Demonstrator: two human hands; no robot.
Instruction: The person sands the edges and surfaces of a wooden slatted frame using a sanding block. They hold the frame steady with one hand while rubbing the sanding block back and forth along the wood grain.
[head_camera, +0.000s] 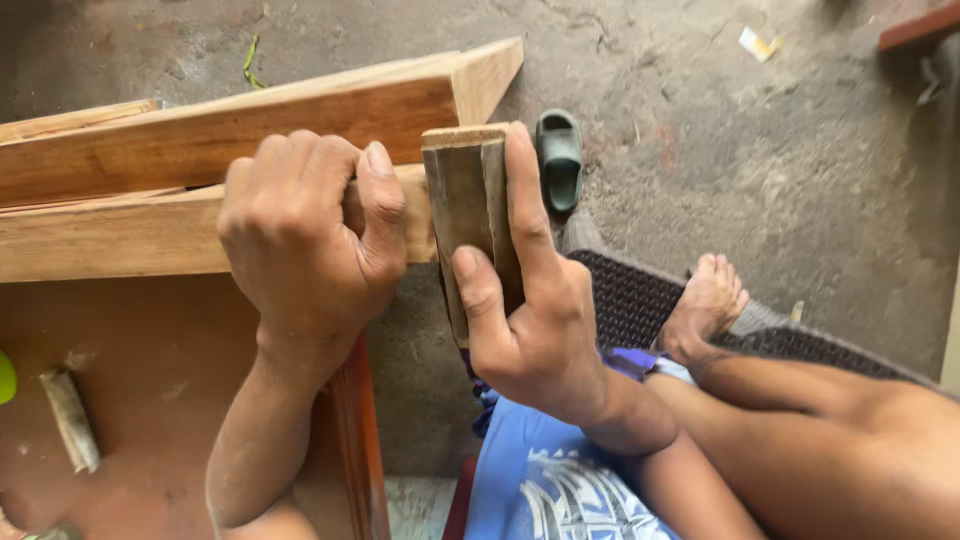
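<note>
My left hand (305, 230) is closed around the end of a long wooden plank (110, 235) that lies across a reddish-brown wooden table (170, 370). My right hand (525, 320) holds a small flat wooden block (465, 190) upright against the plank's end, thumb on its face and index finger along its right edge. A second, thicker plank (240, 130) lies just behind the first one.
A green sandal (560, 160) lies on the concrete floor (760, 150) beyond the planks. My bare foot (705, 305) rests on a dark woven mat (630, 295). A short wooden peg (70, 420) lies on the table at left. A scrap of paper (757, 43) is on the floor.
</note>
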